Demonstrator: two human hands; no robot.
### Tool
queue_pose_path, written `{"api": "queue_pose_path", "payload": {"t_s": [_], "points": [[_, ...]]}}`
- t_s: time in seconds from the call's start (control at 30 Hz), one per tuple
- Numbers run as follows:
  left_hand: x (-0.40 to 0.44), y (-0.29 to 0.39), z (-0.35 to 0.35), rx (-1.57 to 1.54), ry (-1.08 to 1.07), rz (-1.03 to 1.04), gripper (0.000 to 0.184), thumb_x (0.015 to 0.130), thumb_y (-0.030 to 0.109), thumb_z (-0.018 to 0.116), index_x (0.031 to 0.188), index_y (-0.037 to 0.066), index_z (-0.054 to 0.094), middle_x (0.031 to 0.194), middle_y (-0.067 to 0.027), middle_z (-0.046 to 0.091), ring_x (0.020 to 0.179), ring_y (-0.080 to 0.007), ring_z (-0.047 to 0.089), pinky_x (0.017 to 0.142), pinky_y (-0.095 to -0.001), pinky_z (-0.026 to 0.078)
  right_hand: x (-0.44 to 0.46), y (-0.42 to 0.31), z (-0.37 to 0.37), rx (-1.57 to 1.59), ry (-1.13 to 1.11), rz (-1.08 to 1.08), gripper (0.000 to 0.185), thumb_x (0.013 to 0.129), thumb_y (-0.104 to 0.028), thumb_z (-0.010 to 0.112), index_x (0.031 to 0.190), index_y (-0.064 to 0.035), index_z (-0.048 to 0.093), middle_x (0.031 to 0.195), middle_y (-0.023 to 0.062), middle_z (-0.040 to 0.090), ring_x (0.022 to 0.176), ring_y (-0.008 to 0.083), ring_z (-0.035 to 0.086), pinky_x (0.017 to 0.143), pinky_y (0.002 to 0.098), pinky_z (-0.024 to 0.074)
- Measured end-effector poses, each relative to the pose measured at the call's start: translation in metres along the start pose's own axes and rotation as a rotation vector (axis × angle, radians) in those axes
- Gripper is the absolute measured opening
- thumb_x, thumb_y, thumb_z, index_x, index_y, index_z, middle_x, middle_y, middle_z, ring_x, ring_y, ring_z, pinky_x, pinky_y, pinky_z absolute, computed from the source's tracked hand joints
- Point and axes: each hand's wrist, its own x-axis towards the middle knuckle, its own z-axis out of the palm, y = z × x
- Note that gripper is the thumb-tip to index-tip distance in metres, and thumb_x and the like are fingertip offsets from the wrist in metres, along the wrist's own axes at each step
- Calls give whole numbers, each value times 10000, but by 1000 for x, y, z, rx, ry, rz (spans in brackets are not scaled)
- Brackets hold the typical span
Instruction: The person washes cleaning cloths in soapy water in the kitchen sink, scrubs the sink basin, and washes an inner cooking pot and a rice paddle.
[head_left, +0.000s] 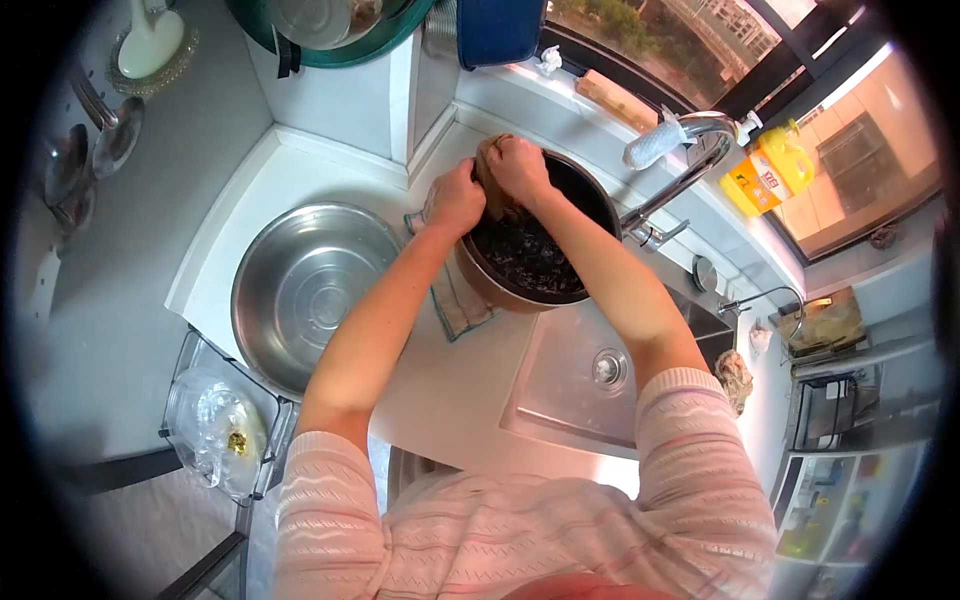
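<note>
A large dark pot (505, 290) with a brownish outer wall stands at the back corner of the counter. Dark contents with pale flecks (530, 250) show inside it; whether these are liquid or solids I cannot tell. At the pot's far left rim, my left hand (457, 198) and my right hand (521, 170) are closed on a brown cloth (491, 180) bunched between them. Part of the cloth hangs down inside the pot. A striped cloth (460, 305) lies beside and partly under the pot.
An empty steel basin (315, 300) sits at the left. A steel sink (575, 380) with a drain is at the right, below a tall faucet (690, 175). A yellow detergent jug (768, 170) stands on the sill. A bin with a clear bag (215, 430) hangs lower left.
</note>
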Motion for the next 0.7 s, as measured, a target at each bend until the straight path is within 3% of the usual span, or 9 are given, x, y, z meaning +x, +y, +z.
{"api": "queue_pose_path", "payload": {"t_s": [0.07, 0.1, 0.17, 0.23, 0.33, 0.43, 0.47, 0.6, 0.7], "points": [[1, -5, 7, -36, 46, 22, 323, 743, 128, 442, 1041, 71, 554, 932, -209, 589, 882, -380, 544, 788, -440, 419, 12, 3, -10, -158, -49, 160, 271, 792, -241, 476, 834, -33, 645, 833, 180, 627, 811, 333, 605, 729, 416, 476], [-1, -2, 6, -54, 40, 18, 327, 740, 125, 443, 1044, 70, 552, 933, -208, 590, 880, -381, 544, 787, -440, 419, 20, 8, -25, -90, -226, 414, 263, 795, -252, 479, 828, -59, 654, 753, 153, 636, 686, 292, 633, 668, 383, 500], [-5, 8, 0, -93, 34, 10, 336, 733, 118, 447, 1050, 69, 547, 935, -205, 590, 877, -381, 544, 786, -439, 420, 16, 34, -55, -23, -240, 367, 248, 802, -204, 470, 788, -21, 636, 659, 143, 622, 503, 223, 620, 513, 324, 507], [-5, 8, -1, -123, 3, -12, 344, 731, 107, 452, 1059, 51, 540, 959, -194, 588, 906, -357, 546, 802, -406, 418, 4, 29, -87, -120, -255, 520, 230, 796, -175, 464, 756, 1, 608, 639, 149, 609, 506, 229, 619, 521, 327, 518], [-6, 11, -2, -112, -12, -52, 352, 733, 100, 452, 1070, 43, 536, 986, -187, 584, 934, -343, 543, 819, -385, 414, -16, 71, -95, -207, -396, 497, 230, 796, -181, 480, 780, 1, 620, 665, 154, 619, 530, 244, 626, 544, 319, 528], [-7, 13, -4, -123, -21, -7, 357, 748, 110, 447, 1089, 40, 526, 1009, -191, 577, 951, -341, 538, 828, -379, 409, -51, 26, -113, -317, -607, 444, 228, 791, -180, 493, 809, 4, 628, 691, 160, 627, 553, 267, 630, 537, 313, 524], [-8, 13, -6, -132, -26, 23, 359, 755, 116, 445, 1098, 38, 521, 1018, -193, 574, 956, -340, 537, 831, -376, 408, -52, 29, -96, -405, -640, 453, 220, 782, -183, 509, 832, -12, 637, 769, 167, 636, 681, 254, 647, 587, 343, 520], [-4, 0, 5, -111, 47, 89, 332, 807, 181, 438, 1098, 37, 510, 966, -224, 575, 910, -399, 527, 810, -440, 410, -37, 96, -22, -336, -109, 226, 171, 740, -153, 529, 791, -39, 646, 881, 182, 624, 865, 251, 614, 711, 391, 492], [-8, 10, -5, -53, -4, 79, 321, 836, 208, 436, 1099, 38, 508, 969, -222, 576, 911, -400, 527, 812, -444, 407, -17, 50, -15, -414, -335, 105, 152, 727, -103, 511, 747, -19, 636, 801, 208, 614, 747, 326, 605, 653, 404, 479]]}}
